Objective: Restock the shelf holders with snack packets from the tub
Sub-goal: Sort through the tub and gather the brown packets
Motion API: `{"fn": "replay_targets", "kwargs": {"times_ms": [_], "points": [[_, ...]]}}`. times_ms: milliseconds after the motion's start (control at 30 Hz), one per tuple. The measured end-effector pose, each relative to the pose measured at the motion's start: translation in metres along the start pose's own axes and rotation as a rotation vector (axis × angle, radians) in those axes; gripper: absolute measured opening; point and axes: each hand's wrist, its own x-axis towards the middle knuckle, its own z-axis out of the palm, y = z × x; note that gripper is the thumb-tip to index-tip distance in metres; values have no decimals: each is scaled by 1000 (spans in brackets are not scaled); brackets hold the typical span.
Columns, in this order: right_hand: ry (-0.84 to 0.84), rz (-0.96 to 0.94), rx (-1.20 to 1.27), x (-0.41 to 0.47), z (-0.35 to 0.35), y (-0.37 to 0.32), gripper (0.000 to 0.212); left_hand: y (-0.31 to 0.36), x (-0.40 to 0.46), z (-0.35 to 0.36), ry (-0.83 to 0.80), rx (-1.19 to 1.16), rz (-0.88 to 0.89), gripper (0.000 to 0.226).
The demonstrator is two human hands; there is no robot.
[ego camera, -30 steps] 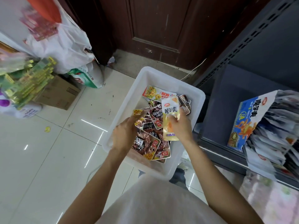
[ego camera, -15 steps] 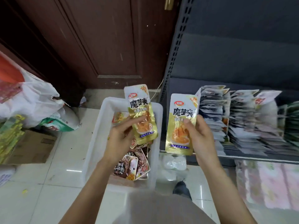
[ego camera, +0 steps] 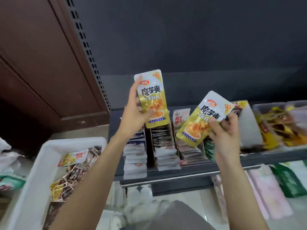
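Each hand pinches one gold snack packet above the shelf holders [ego camera: 159, 146]: left hand [ego camera: 134, 117], upright packet [ego camera: 152, 98]; right hand [ego camera: 226, 130], tilted packet [ego camera: 202, 118]. Placement likely requires squaring each packet with a matching row. The tub [ego camera: 33, 171] sits lower left.

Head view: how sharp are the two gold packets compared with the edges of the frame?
Head view: the left packet and right packet are fairly sharp, large print readable; the tub and the goods at the right edge are smeared; wide-angle bending tilts the shelf upright.
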Motion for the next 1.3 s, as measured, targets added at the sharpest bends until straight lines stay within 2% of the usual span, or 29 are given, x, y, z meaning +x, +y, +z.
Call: {"fn": "replay_targets", "kwargs": {"times_ms": [133, 300, 400, 467, 533, 600, 633, 767, 900, 1033, 1133, 1300], "points": [[-30, 48, 20, 17, -20, 1, 25, -31, 16, 23, -12, 255, -41, 97], [-49, 123, 60, 25, -20, 12, 22, -50, 11, 32, -151, 677, -16, 110], [-50, 123, 61, 32, -14, 13, 16, -47, 10, 28, -208, 814, 33, 115], [-42, 96, 56, 40, -8, 11, 16, -40, 13, 27, -194, 926, 196, 101], [-39, 76, 74, 47, -1, 7, 17, -35, 14, 25, -182, 981, 350, 63], [-61, 46, 91, 53, 6, 4, 19, -34, 8, 21, -180, 999, 395, 23], [-84, 26, 95, 56, 10, 3, 20, -35, 2, 20, -178, 1014, 392, 13], [-188, -84, 60, 62, 24, 3, 25, -39, -22, 22, -116, 1085, 332, 12], [-355, -225, -214, 64, 46, 20, 15, -36, -26, 22, -54, 1128, 204, 11], [-515, -344, -581, 68, 62, 51, 9, -36, -23, 24, -108, 1198, 58, 18], [-643, -458, -921, 69, 59, 70, 10, -40, -22, 26, -127, 1248, 37, 24], [-556, -799, -1076, 72, 56, 65, 6, -34, -26, 26, -41, 1188, 67, 20]]}}
